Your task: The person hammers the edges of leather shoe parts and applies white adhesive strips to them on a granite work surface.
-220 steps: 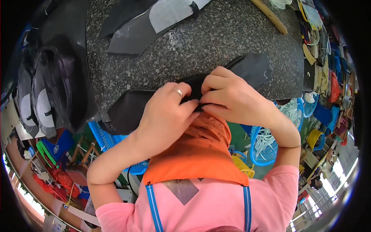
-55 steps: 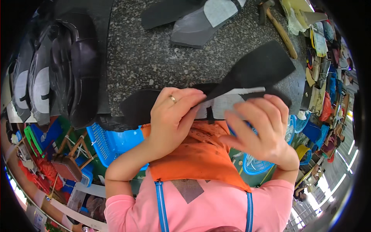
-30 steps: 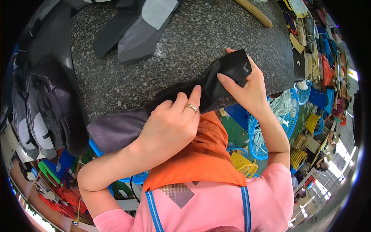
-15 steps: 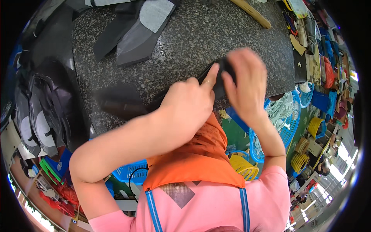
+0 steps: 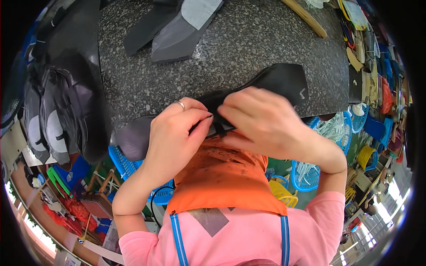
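Note:
A long black leather piece (image 5: 283,82), apparently a boot upper, lies along the near edge of the speckled stone table (image 5: 257,40). Its broad end with a small pale mark points right, and its dark rounded end hangs to the left. My left hand (image 5: 173,135), with a ring on one finger, pinches the middle of the piece between thumb and fingers. Close beside it, my right hand (image 5: 262,122) lies over the piece with fingers bent. Motion blurs that hand slightly, and its fingertips are partly hidden against the leather.
Black and grey cut pieces (image 5: 177,40) lie at the table's far left, and a wooden stick (image 5: 306,18) at the far right. Stacked black uppers (image 5: 66,111) stand on the left. Blue baskets (image 5: 306,177) and a yellow basket (image 5: 283,195) are below the table.
My left hand has drawn back left from its pointing finger pose into a pinch. My right hand has come down and left onto the leather, whose broad end now shows on the right.

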The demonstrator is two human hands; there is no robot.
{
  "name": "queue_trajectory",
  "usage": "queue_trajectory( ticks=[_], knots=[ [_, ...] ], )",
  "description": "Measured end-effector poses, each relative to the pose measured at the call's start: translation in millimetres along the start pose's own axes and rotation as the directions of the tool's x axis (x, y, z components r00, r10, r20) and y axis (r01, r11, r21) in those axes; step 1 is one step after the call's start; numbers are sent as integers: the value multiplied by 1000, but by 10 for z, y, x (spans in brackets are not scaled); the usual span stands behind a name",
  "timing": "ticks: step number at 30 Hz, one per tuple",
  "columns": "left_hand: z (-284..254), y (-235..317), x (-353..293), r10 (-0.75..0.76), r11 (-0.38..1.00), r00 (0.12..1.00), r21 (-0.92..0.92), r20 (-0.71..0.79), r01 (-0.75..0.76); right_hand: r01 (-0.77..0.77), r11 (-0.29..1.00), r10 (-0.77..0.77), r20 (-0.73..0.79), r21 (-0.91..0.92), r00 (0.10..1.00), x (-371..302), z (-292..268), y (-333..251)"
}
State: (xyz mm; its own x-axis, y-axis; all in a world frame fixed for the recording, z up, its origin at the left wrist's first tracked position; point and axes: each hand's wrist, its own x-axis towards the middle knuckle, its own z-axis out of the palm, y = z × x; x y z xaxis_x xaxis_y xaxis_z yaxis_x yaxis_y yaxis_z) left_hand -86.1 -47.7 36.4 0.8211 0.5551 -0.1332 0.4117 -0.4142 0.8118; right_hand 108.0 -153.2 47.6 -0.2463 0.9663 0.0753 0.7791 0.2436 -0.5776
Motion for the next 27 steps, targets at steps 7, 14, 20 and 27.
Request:
queue_trajectory(
  ticks=[7, 14, 20, 27],
  knots=[
    [36, -90, -54, 66, 996, 997, -54, 48, -64, 58, 991, -77, 157, 118, 985, 89, 99, 196],
    [75, -28, -40, 147, 976, 985, 150, 92, -159, 164, 978, -164, 9, -132, 986, -127, 223, 138],
    [143, -176, -252, 484, 717, 866, 510, 125, -475, 81, 971, -95, 55, 224, 994, -73, 174, 337],
    [-1, -20, -260, 506, 656, 859, 613, 76, -440, 42, 994, -37, -51, 106, 998, 90, 199, 95]
  ],
)
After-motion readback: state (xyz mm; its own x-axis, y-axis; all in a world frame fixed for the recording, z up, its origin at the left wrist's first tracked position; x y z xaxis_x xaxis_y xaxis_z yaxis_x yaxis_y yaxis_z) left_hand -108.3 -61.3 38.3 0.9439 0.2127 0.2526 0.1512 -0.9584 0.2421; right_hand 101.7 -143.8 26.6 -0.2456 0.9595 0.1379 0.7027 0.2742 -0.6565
